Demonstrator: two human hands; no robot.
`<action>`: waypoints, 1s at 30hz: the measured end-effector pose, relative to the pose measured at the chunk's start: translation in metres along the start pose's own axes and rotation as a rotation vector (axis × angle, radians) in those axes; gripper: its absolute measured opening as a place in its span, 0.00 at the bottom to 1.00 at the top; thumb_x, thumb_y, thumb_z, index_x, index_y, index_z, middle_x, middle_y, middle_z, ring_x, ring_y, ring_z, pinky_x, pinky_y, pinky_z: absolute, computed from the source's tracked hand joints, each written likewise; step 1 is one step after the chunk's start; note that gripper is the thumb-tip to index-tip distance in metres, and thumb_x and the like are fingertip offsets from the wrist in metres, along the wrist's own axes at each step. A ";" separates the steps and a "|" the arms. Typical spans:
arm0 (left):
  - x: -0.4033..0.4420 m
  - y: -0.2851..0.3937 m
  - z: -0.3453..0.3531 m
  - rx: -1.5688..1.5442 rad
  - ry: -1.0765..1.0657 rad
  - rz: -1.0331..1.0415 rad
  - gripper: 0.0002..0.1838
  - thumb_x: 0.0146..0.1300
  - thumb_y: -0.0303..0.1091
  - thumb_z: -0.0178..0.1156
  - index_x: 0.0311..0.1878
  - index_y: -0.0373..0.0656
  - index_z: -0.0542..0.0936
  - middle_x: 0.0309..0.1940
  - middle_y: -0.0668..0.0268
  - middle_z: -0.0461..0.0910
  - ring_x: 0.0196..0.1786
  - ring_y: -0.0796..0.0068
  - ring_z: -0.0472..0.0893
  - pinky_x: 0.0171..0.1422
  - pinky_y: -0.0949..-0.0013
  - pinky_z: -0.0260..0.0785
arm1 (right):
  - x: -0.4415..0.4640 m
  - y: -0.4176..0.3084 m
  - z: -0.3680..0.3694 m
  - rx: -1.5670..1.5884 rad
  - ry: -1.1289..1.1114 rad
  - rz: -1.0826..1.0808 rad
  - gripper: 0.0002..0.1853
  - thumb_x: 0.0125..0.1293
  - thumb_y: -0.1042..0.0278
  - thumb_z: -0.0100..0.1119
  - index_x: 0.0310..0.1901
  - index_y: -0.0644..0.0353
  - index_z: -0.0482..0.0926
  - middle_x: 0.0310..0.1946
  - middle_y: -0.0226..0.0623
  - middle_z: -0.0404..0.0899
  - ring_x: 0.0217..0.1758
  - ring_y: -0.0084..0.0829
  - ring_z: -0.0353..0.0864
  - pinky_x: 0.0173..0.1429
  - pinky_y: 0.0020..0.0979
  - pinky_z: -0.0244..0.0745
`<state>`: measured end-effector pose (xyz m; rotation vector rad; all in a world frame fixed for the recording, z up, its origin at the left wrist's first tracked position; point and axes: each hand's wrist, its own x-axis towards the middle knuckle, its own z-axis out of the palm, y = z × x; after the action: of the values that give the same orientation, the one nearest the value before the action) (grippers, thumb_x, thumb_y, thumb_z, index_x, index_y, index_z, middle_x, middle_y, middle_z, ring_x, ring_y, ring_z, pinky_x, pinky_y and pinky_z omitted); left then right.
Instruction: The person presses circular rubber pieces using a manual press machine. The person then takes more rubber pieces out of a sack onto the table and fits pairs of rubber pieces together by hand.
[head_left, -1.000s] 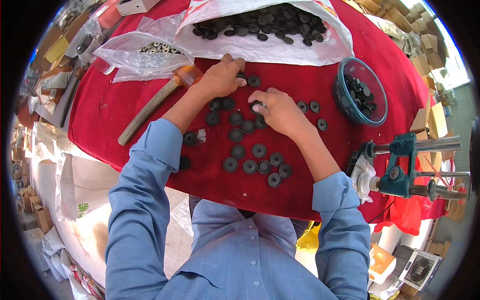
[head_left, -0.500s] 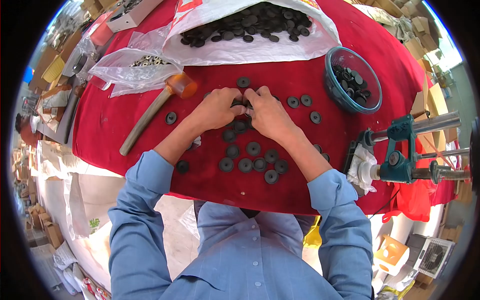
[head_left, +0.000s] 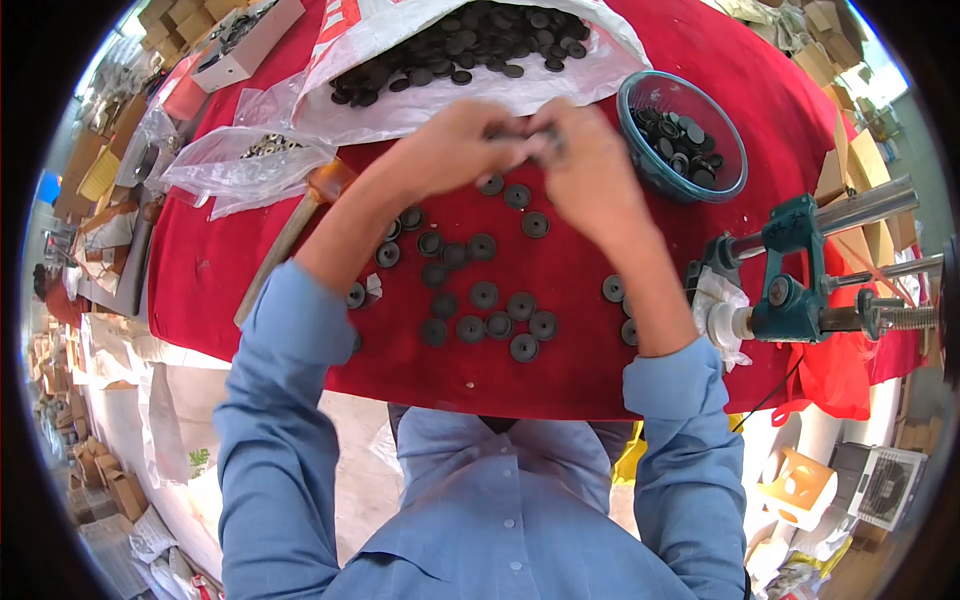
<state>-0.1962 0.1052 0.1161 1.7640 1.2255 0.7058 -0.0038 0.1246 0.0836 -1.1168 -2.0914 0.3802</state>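
Observation:
My left hand (head_left: 462, 148) and my right hand (head_left: 592, 168) meet above the red cloth, just in front of the white sack (head_left: 400, 118). Both hands are closed, fingertips pinched together around a dark round piece (head_left: 552, 146) that looks like a black disc; motion blur hides its details. Beneath and nearer to me, several loose black discs (head_left: 484, 294) lie scattered on the cloth, some with raised rings and a centre hole. More black discs (head_left: 460, 45) spill from the sack's mouth. To the right of my right hand stands a clear blue bowl (head_left: 735, 170) partly filled with similar discs.
A mallet with an orange head (head_left: 330, 181) lies left, partly behind my left forearm. Beside it is a plastic bag (head_left: 215, 175) of small metal rings (head_left: 268, 146). A green press (head_left: 790, 270) with metal rods stands at right. A white box (head_left: 240, 60) sits back left.
Both hands have moved up and away from me, toward the sack, still close together. The view has shifted slightly, and discs formerly under my hands now show on the cloth.

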 end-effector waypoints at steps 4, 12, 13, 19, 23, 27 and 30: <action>0.103 0.046 0.023 0.164 0.056 0.255 0.17 0.71 0.42 0.64 0.53 0.39 0.86 0.23 0.68 0.77 0.25 0.82 0.74 0.31 0.73 0.66 | 0.033 0.034 -0.069 -0.311 0.316 -0.057 0.08 0.71 0.71 0.57 0.49 0.59 0.79 0.45 0.54 0.82 0.54 0.57 0.80 0.57 0.53 0.76; 0.167 0.042 0.054 0.188 0.089 0.390 0.28 0.71 0.48 0.64 0.68 0.40 0.80 0.54 0.57 0.86 0.57 0.66 0.83 0.64 0.65 0.74 | 0.033 0.111 -0.113 -0.527 0.343 0.240 0.18 0.70 0.69 0.62 0.59 0.62 0.81 0.54 0.58 0.83 0.61 0.54 0.82 0.66 0.49 0.76; 0.161 0.030 0.039 0.148 0.107 0.361 0.29 0.66 0.49 0.66 0.64 0.39 0.83 0.59 0.51 0.85 0.62 0.61 0.84 0.70 0.64 0.73 | 0.029 0.107 -0.113 -0.489 0.372 0.197 0.17 0.70 0.69 0.62 0.58 0.63 0.82 0.53 0.57 0.83 0.61 0.53 0.83 0.65 0.48 0.77; 0.005 -0.022 -0.064 0.142 -0.035 0.052 0.19 0.74 0.39 0.61 0.60 0.36 0.83 0.40 0.66 0.85 0.42 0.76 0.82 0.51 0.70 0.75 | 0.016 0.056 -0.051 0.026 0.049 0.064 0.13 0.68 0.68 0.64 0.52 0.61 0.86 0.43 0.49 0.89 0.47 0.44 0.90 0.56 0.42 0.82; -0.090 -0.057 -0.062 0.099 0.159 -0.139 0.13 0.73 0.33 0.62 0.53 0.34 0.84 0.35 0.69 0.82 0.36 0.79 0.79 0.46 0.72 0.74 | 0.008 -0.002 0.015 0.210 -0.377 0.040 0.11 0.68 0.67 0.65 0.50 0.59 0.87 0.47 0.52 0.87 0.52 0.52 0.87 0.59 0.45 0.81; -0.140 -0.084 -0.043 0.363 0.336 -0.130 0.11 0.65 0.32 0.69 0.45 0.33 0.85 0.34 0.54 0.88 0.39 0.63 0.88 0.47 0.62 0.78 | 0.001 -0.042 0.070 0.056 -0.508 -0.002 0.14 0.67 0.63 0.68 0.51 0.60 0.86 0.47 0.50 0.88 0.54 0.51 0.87 0.59 0.47 0.81; -0.143 -0.105 -0.025 0.415 0.401 -0.219 0.14 0.63 0.36 0.72 0.44 0.34 0.85 0.35 0.53 0.88 0.40 0.58 0.88 0.46 0.59 0.79 | -0.008 -0.051 0.109 -0.017 -0.440 -0.029 0.15 0.65 0.61 0.71 0.48 0.61 0.85 0.41 0.47 0.88 0.50 0.48 0.88 0.55 0.45 0.82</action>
<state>-0.3152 -0.0033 0.0379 1.8233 1.9192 0.7347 -0.1090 0.0964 0.0324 -1.0836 -2.4902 0.6425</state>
